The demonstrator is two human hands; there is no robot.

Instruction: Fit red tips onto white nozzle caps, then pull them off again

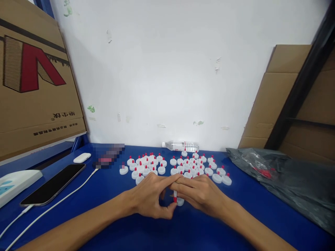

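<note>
My left hand point(154, 195) and my right hand point(202, 193) meet at the front middle of the blue table. Between them is a white cap with a red tip point(175, 199), the red end pointing down toward me. Left thumb and fingers pinch it at its ends, while the right fingers close around its white part, which they largely hide. A round white piece point(180, 202) shows just under the right fingers. Beyond my hands stand many white round caps with red tips point(161, 169), spread in two loose groups.
A clear plastic bottle point(180, 145) lies against the wall. On the left are a phone point(53, 184) with a white cable point(70, 193), a white earbud case point(82, 158) and a white power strip point(18, 184). A dark plastic bag point(282, 184) covers the right side.
</note>
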